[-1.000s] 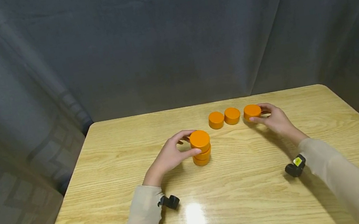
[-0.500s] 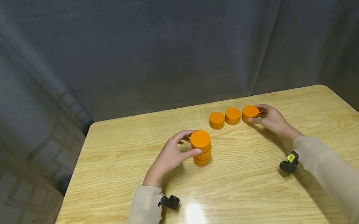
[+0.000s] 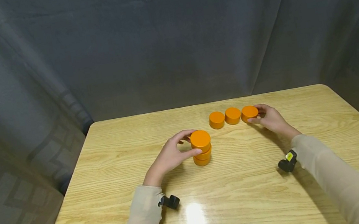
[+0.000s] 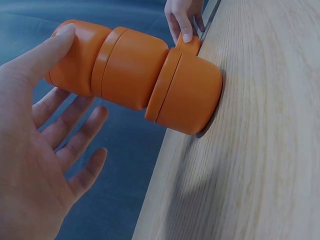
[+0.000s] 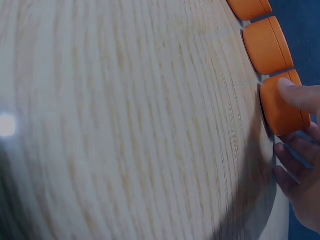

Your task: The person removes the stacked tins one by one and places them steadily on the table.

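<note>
Three orange round lidded jars stand in a stack near the table's middle. My left hand (image 3: 169, 156) pinches the top jar (image 4: 81, 57) between thumb and forefinger, its other fingers spread below. Under it sit the middle jar (image 4: 132, 67) and the bottom jar (image 4: 190, 95), slightly out of line with each other. At the back, three matching jars form a row. My right hand (image 3: 272, 119) grips the right-end jar (image 5: 282, 105), thumb on the near side, the other fingertips partly hidden behind. This jar is on the table, close beside the row's middle jar (image 5: 267, 46).
The row's left jar (image 3: 216, 120) stands near the back of the wooden table (image 3: 247, 194). Dark grey curtains (image 3: 169, 43) hang behind the table and at both sides. Each sleeve carries a small black wrist camera (image 3: 170, 202).
My right hand has moved slightly left and down with its jar, bringing it onto the table beside the row's middle jar. My left hand and the stack have stayed in place.
</note>
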Motion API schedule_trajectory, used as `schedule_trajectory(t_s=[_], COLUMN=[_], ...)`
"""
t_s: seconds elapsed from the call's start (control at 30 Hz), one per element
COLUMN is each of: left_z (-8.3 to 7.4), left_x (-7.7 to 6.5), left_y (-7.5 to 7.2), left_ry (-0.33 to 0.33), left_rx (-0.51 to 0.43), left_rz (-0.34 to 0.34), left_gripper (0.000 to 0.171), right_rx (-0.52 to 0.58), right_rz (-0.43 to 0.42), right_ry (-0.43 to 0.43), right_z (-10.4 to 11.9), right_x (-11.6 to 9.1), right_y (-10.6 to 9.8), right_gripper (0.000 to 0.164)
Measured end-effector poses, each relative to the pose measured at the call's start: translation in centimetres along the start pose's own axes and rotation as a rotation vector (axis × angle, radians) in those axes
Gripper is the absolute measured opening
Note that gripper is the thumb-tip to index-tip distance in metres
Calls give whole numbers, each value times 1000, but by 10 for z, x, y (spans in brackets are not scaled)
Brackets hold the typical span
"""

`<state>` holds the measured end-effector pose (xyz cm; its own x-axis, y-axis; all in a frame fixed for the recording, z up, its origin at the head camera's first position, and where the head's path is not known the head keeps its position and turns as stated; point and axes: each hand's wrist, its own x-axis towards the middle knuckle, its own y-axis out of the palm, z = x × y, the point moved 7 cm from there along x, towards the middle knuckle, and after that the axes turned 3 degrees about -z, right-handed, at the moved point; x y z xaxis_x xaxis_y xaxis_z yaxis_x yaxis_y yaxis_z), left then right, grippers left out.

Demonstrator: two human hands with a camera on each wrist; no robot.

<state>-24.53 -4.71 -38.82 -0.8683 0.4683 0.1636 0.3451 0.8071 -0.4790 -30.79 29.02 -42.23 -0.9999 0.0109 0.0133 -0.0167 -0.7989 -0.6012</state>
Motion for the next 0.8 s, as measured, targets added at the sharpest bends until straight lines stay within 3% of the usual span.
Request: schedule_trajectory(t_s=[0.43,0.8], left_z=[1,-2], left_x=[0,-1], left_y=[0,0], left_ry=[-2,0], left_rx=[2,26], left_rz=[0,5], left_gripper=[56,57], right_rx=[-5,37], right_rz=[23,-31], right_ry=[-15,-47], right_z=[-1,1], right_x=[2,-3], right_y=[2,-4], right_gripper=[70,73])
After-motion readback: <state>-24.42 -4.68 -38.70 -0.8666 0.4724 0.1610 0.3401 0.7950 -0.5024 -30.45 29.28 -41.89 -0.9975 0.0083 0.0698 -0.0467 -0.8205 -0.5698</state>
